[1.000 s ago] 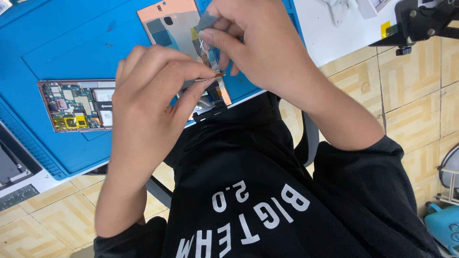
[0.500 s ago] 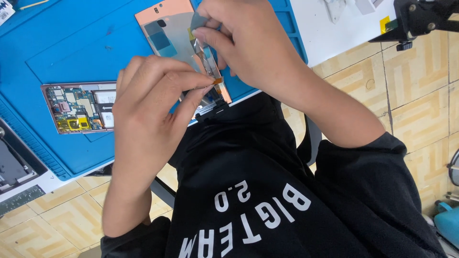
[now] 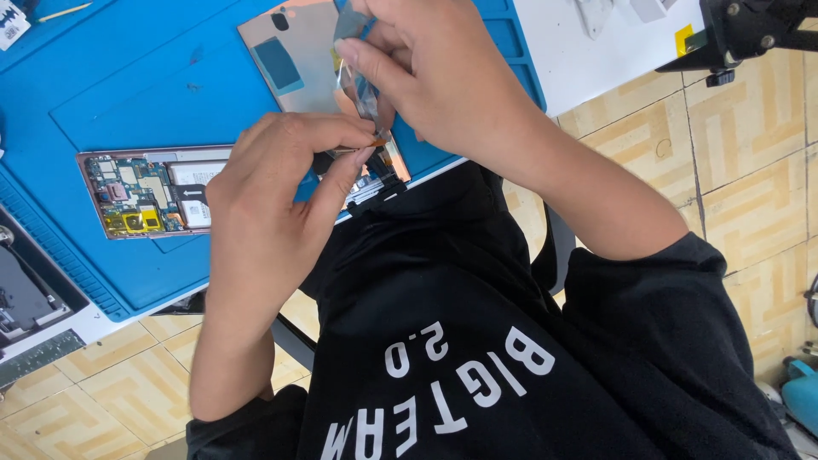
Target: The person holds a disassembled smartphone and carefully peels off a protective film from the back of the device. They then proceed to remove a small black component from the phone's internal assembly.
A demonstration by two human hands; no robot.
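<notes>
Pinching a thin clear film strip [image 3: 362,85] between right hand [image 3: 443,81] fingertips, lifting it off the copper-toned phone back panel [image 3: 298,64]. Left hand [image 3: 277,192] fingers nipping its orange end to steady it, beside the opened phone [image 3: 149,192] lying on the blue mat [image 3: 128,94].

White label with black print [image 3: 12,27] at far left corner; yellow sticker [image 3: 684,37] on black device [image 3: 750,30], far right.
</notes>
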